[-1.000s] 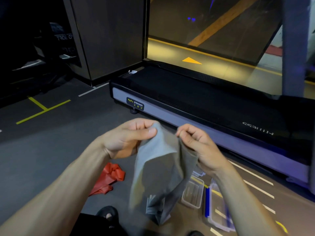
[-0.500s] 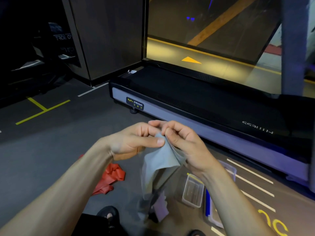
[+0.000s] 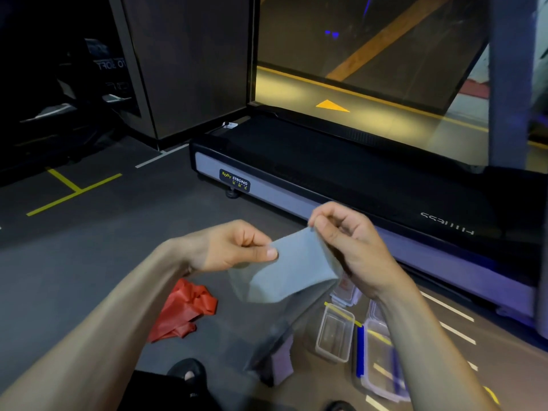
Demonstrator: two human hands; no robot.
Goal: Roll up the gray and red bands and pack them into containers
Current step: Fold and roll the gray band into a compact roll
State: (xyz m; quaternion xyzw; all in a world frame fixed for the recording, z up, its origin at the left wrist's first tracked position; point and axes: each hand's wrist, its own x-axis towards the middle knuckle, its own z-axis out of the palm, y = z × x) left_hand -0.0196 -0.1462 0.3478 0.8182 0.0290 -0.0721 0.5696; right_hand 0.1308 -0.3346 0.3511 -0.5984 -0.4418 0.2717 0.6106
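Note:
The gray band (image 3: 292, 268) is stretched flat between both hands at chest height, its loose tail hanging down toward the floor. My left hand (image 3: 234, 247) pinches its left edge between thumb and fingers. My right hand (image 3: 347, 241) pinches its upper right corner. The red band (image 3: 185, 310) lies crumpled on the floor below my left forearm. A small clear container (image 3: 335, 333) sits open on the floor under my right wrist. A larger clear container with a blue clip (image 3: 378, 360) lies beside it.
A treadmill (image 3: 341, 179) runs across the floor just beyond my hands. A clear lid (image 3: 345, 292) lies near the small container. My black sandal (image 3: 186, 372) shows at the bottom. Yellow and white lines mark the dark floor.
My hands, close together half a second ago, have drawn apart and spread the top of the gray band flat between them. The right hand moved up and to the right.

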